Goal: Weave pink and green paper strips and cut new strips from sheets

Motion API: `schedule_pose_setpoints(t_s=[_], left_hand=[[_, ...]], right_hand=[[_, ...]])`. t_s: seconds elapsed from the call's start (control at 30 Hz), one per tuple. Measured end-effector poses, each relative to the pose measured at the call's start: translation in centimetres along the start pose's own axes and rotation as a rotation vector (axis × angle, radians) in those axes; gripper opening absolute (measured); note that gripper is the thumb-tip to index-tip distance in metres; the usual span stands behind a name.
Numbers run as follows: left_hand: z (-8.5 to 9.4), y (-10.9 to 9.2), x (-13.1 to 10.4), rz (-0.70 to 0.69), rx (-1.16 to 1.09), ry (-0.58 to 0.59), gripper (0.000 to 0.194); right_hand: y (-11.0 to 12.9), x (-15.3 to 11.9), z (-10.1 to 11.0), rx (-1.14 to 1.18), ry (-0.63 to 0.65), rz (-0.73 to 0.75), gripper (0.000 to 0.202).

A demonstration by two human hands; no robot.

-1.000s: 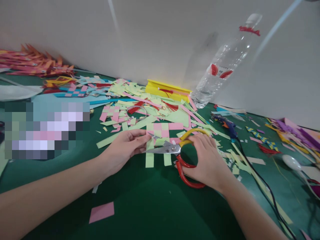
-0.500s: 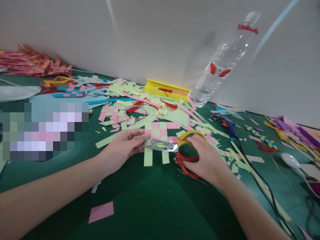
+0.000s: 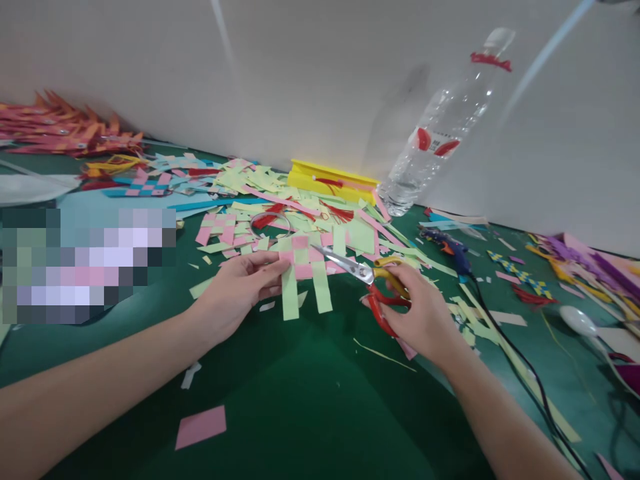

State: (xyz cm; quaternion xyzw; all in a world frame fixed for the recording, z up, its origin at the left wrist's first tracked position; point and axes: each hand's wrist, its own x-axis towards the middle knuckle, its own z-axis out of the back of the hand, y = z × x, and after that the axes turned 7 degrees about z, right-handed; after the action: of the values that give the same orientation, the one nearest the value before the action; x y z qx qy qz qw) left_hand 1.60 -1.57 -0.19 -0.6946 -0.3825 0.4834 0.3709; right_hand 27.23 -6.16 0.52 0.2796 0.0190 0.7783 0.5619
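Note:
My left hand (image 3: 250, 287) pinches the left edge of a woven paper piece (image 3: 301, 255), a checker of pink and pale green strips. Two pale green strip ends hang down from it, and pink ends stick out to the right. In my right hand (image 3: 420, 300) is a pair of scissors (image 3: 357, 270) with one yellow and one red handle loop. Their blades look nearly closed and point left, with the tips at the right part of the woven paper. Whether the blades touch it I cannot tell.
Paper scraps (image 3: 250, 177) heap up behind my hands, with a metal ring (image 3: 271, 225) and red tassels among them. A clear bottle (image 3: 440, 133) leans by the wall beside a yellow folded strip (image 3: 335, 181). At right lie a glue gun (image 3: 447, 247), its black cord and a white spoon (image 3: 580, 320).
The blades, open across the lower strips before, have come together and shifted up and right. The woven paper has turned slightly in my left hand. A pink scrap now shows below my right hand.

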Motion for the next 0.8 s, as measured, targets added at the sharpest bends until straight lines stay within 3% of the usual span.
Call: schedule_pose_setpoints(t_s=[0.27, 0.47, 0.63, 0.8], left_hand=[[0.2, -0.2, 0.1, -0.132, 0.117, -0.096, 0.021], [0.5, -0.4, 0.2, -0.282, 0.204, -0.186, 0.033], [1.1, -0.2, 0.3, -0.412, 0.301, -0.236, 0.028], [1.1, -0.3, 0.0, -0.447, 0.414, -0.320, 0.025]], right_hand=[[-0.5, 0.1, 0.3, -0.031, -0.058, -0.142, 0.043], [-0.3, -0.1, -0.2, -0.247, -0.082, -0.029, 0.048], [-0.2, -0.2, -0.2, -0.349, -0.078, 0.045, 0.047], [-0.1, -0.3, -0.1, -0.353, -0.053, 0.078, 0.047]])
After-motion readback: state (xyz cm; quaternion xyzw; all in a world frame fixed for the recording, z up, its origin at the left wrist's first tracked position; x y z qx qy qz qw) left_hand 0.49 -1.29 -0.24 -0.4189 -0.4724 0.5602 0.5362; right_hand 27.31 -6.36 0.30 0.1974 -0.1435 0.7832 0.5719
